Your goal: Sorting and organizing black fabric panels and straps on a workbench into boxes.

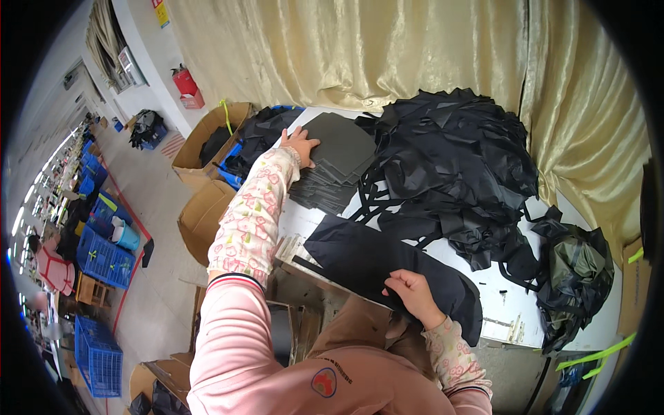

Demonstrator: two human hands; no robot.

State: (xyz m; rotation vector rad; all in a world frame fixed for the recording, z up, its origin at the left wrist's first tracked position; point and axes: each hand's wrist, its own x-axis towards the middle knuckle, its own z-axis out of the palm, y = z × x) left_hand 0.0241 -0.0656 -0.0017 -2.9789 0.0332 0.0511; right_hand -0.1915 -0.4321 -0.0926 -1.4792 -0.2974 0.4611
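Observation:
My left hand (299, 146) reaches far out to a stack of dark grey, stiff-looking sheets (339, 144). Its fingers are spread over the left edge of the pile, whose lower layers fan out unevenly toward me. Close to my body, a black fabric piece (387, 259) with a rounded right end lies across the front edge of the white table. My right hand (413, 294) is closed, thumb and fingers pinching the near edge of that fabric; the fingertips are partly hidden.
A big heap of black fabric pieces with straps (449, 159) covers the table's back right. At far right sits a black and olive bundle (577, 270). Cardboard boxes (207, 211) stand left of the table (301, 221). Gold curtains (346, 48) hang behind. Blue crates (104, 259) line the aisle.

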